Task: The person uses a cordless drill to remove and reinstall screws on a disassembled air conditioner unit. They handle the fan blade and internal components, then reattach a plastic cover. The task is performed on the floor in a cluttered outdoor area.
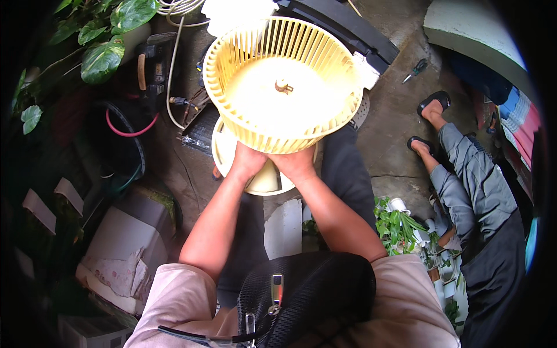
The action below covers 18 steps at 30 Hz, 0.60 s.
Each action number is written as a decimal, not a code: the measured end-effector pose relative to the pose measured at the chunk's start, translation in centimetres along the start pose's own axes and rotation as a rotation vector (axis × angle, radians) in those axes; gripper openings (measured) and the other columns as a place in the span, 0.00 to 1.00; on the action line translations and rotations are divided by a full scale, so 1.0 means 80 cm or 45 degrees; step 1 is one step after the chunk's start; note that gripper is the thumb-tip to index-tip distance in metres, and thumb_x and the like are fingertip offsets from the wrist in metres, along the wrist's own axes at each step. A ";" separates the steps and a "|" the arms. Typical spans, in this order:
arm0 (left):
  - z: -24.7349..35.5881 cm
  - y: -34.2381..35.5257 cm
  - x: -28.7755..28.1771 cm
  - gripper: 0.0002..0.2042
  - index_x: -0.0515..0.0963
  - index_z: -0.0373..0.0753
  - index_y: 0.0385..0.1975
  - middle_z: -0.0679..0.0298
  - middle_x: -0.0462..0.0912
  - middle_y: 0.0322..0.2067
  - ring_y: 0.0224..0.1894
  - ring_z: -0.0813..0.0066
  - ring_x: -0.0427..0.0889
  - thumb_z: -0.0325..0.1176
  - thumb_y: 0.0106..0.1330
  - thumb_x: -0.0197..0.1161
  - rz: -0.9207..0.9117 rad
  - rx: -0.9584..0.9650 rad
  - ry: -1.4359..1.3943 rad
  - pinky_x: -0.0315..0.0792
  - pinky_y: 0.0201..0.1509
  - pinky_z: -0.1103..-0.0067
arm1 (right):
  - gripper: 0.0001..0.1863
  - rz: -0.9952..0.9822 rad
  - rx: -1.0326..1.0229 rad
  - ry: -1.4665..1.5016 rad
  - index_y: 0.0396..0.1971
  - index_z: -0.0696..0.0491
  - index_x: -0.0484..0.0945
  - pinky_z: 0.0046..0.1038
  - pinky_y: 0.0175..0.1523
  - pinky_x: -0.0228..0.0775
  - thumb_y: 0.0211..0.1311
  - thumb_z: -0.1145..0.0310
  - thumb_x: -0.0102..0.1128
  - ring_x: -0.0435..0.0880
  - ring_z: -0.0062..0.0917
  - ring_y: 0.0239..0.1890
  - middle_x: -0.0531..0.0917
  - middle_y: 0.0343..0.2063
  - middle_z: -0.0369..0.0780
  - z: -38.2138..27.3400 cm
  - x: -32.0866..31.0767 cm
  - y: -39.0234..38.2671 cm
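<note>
A cream-coloured blower wheel [243, 124], a round drum with slatted walls and a metal hub in the middle, is held up in front of me, its open side facing up. My left hand [250, 160] and my right hand [295, 164] come together under its near edge and grip it from below. The wheel hides most of my fingers. Lower down, behind my wrists, shows a cream round piece with a raised rim [266, 181], partly covered by the wheel and my arms.
Beyond the wheel lies a long dark plastic casing [348, 35]. A screwdriver [415, 71] rests on the concrete floor, near another person's feet [432, 107] at right. To the left are a black bucket [136, 153], a coiled pale hose [184, 8] and leafy plants [103, 58].
</note>
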<state>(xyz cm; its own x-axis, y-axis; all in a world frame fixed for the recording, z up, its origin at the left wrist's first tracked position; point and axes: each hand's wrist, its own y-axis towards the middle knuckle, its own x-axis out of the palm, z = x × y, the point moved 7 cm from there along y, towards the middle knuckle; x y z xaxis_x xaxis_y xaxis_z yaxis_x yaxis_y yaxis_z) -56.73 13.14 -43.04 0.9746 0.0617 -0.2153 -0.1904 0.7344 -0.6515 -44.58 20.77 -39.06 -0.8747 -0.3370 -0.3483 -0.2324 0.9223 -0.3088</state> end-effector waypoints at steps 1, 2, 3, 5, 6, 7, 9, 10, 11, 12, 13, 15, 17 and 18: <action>0.002 0.001 0.003 0.27 0.76 0.33 0.62 0.52 0.82 0.60 0.64 0.60 0.79 0.21 0.60 0.71 -0.030 -0.020 -0.043 0.73 0.68 0.67 | 0.30 -0.038 -0.058 -0.014 0.54 0.51 0.82 0.40 0.57 0.77 0.51 0.56 0.79 0.87 0.40 0.53 0.87 0.50 0.44 -0.002 -0.001 0.004; 0.001 0.002 0.006 0.27 0.76 0.33 0.62 0.52 0.82 0.61 0.63 0.61 0.79 0.22 0.60 0.72 -0.054 -0.059 -0.086 0.73 0.68 0.68 | 0.29 -0.056 -0.108 -0.088 0.54 0.51 0.82 0.40 0.57 0.77 0.52 0.57 0.78 0.87 0.40 0.53 0.87 0.50 0.44 -0.003 -0.004 0.008; -0.002 0.004 0.008 0.29 0.76 0.34 0.63 0.53 0.82 0.61 0.63 0.62 0.79 0.25 0.59 0.75 -0.037 -0.120 -0.093 0.73 0.68 0.68 | 0.29 -0.073 -0.161 -0.164 0.54 0.51 0.83 0.40 0.57 0.77 0.53 0.57 0.78 0.86 0.40 0.53 0.87 0.50 0.43 -0.004 -0.006 0.012; -0.004 0.010 0.019 0.31 0.76 0.35 0.63 0.54 0.82 0.61 0.63 0.62 0.79 0.29 0.57 0.78 -0.043 -0.101 -0.094 0.73 0.68 0.68 | 0.27 -0.051 -0.255 -0.185 0.54 0.50 0.83 0.42 0.58 0.76 0.56 0.56 0.75 0.86 0.41 0.54 0.87 0.50 0.43 -0.002 -0.016 0.018; -0.008 0.012 0.023 0.33 0.76 0.35 0.63 0.54 0.81 0.61 0.63 0.63 0.79 0.30 0.56 0.79 -0.045 -0.122 -0.168 0.72 0.68 0.68 | 0.27 -0.059 -0.266 -0.224 0.55 0.50 0.83 0.42 0.58 0.76 0.56 0.55 0.74 0.85 0.41 0.54 0.87 0.51 0.43 0.004 -0.018 0.022; -0.013 0.014 0.029 0.34 0.76 0.35 0.63 0.55 0.81 0.61 0.63 0.63 0.79 0.32 0.54 0.80 -0.047 -0.144 -0.242 0.72 0.68 0.68 | 0.27 -0.086 -0.265 -0.282 0.55 0.51 0.83 0.42 0.59 0.75 0.57 0.55 0.74 0.85 0.41 0.54 0.87 0.51 0.43 0.012 -0.019 0.022; -0.020 0.018 0.038 0.34 0.76 0.34 0.63 0.55 0.81 0.61 0.63 0.64 0.78 0.31 0.54 0.80 -0.041 -0.101 -0.414 0.73 0.68 0.68 | 0.27 -0.221 -0.200 -0.333 0.56 0.52 0.82 0.43 0.61 0.74 0.59 0.54 0.72 0.84 0.43 0.56 0.86 0.53 0.45 0.035 -0.017 0.018; -0.028 0.020 0.044 0.34 0.76 0.34 0.63 0.55 0.81 0.61 0.63 0.64 0.78 0.31 0.53 0.80 -0.046 -0.145 -0.473 0.73 0.68 0.68 | 0.27 -0.190 -0.262 -0.352 0.56 0.52 0.82 0.44 0.62 0.73 0.60 0.54 0.71 0.83 0.43 0.57 0.86 0.53 0.45 0.040 -0.018 0.014; -0.029 0.021 0.046 0.34 0.76 0.35 0.63 0.55 0.81 0.61 0.63 0.64 0.79 0.32 0.54 0.80 -0.045 -0.086 -0.494 0.73 0.68 0.68 | 0.27 -0.154 -0.322 -0.374 0.56 0.52 0.82 0.44 0.63 0.73 0.60 0.54 0.71 0.82 0.43 0.58 0.85 0.53 0.45 0.046 -0.020 0.010; -0.034 0.022 0.047 0.34 0.75 0.35 0.63 0.56 0.81 0.62 0.63 0.64 0.79 0.32 0.56 0.80 -0.048 -0.103 -0.480 0.73 0.68 0.67 | 0.27 -0.105 -0.380 -0.377 0.56 0.53 0.82 0.44 0.63 0.72 0.61 0.54 0.71 0.82 0.42 0.59 0.85 0.54 0.46 0.051 -0.022 0.007; -0.041 0.023 0.048 0.33 0.75 0.36 0.64 0.56 0.81 0.62 0.63 0.64 0.79 0.33 0.57 0.80 -0.047 -0.142 -0.447 0.74 0.69 0.67 | 0.28 -0.142 -0.333 -0.301 0.57 0.53 0.81 0.44 0.64 0.72 0.60 0.54 0.71 0.81 0.43 0.60 0.84 0.54 0.46 0.061 -0.019 0.002; -0.046 0.028 0.050 0.33 0.75 0.36 0.64 0.56 0.81 0.62 0.63 0.64 0.79 0.33 0.57 0.80 -0.053 -0.148 -0.477 0.73 0.69 0.67 | 0.30 -0.174 -0.281 -0.094 0.58 0.54 0.80 0.43 0.66 0.70 0.59 0.53 0.72 0.80 0.44 0.61 0.84 0.56 0.47 0.073 -0.017 -0.006; -0.049 0.033 0.052 0.34 0.75 0.37 0.64 0.57 0.80 0.62 0.63 0.64 0.79 0.34 0.57 0.80 -0.054 -0.163 -0.510 0.73 0.69 0.67 | 0.31 -0.218 -0.174 -0.065 0.59 0.54 0.80 0.43 0.66 0.70 0.59 0.53 0.72 0.80 0.44 0.61 0.83 0.56 0.48 0.085 -0.015 -0.009; -0.050 0.036 0.055 0.34 0.75 0.37 0.64 0.57 0.80 0.62 0.64 0.64 0.79 0.34 0.57 0.80 -0.057 -0.163 -0.533 0.73 0.69 0.67 | 0.31 -0.224 -0.167 -0.071 0.59 0.54 0.79 0.44 0.66 0.70 0.58 0.54 0.73 0.80 0.45 0.62 0.83 0.56 0.48 0.086 -0.016 -0.010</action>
<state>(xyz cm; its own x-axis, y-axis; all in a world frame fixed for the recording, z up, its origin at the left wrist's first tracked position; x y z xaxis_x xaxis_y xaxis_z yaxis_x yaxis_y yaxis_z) -53.45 12.83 -48.80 0.9410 0.3197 0.1111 -0.1344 0.6543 -0.7442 -40.34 19.17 -44.49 -0.7919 -0.5014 -0.3486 -0.4356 0.8639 -0.2529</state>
